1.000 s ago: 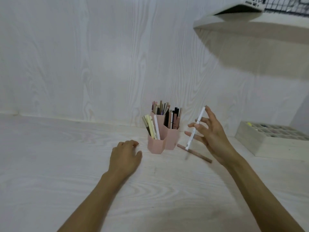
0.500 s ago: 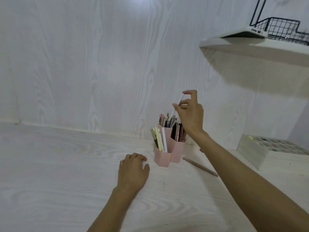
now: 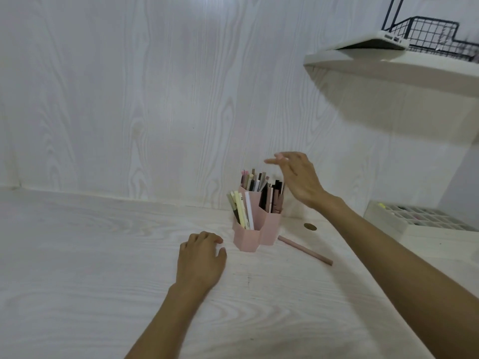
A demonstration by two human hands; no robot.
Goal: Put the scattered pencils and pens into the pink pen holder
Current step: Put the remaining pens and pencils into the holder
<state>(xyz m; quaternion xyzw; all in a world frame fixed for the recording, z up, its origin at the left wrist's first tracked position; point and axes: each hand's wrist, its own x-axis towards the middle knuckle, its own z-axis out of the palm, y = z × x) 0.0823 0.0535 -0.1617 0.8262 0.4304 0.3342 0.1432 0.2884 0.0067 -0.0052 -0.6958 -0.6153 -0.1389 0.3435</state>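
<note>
The pink pen holder [image 3: 259, 230] stands on the white desk near the back wall, its hexagonal compartments filled with several pens and pencils. One brown pencil [image 3: 305, 250] lies flat on the desk just right of the holder. My right hand [image 3: 298, 181] hovers above and right of the holder with its fingers spread and nothing in them. My left hand [image 3: 201, 257] rests palm down on the desk just left of the holder, fingers loosely curled, holding nothing.
A small brown round object [image 3: 310, 226] lies on the desk behind the pencil. A white compartment tray [image 3: 414, 218] sits at the right. A wall shelf [image 3: 388, 71] carrying a black wire basket [image 3: 435, 37] overhangs the upper right.
My right hand carried the white pen up over the holder and released it; the hand is now spread and holds nothing. The left hand stayed in place.
</note>
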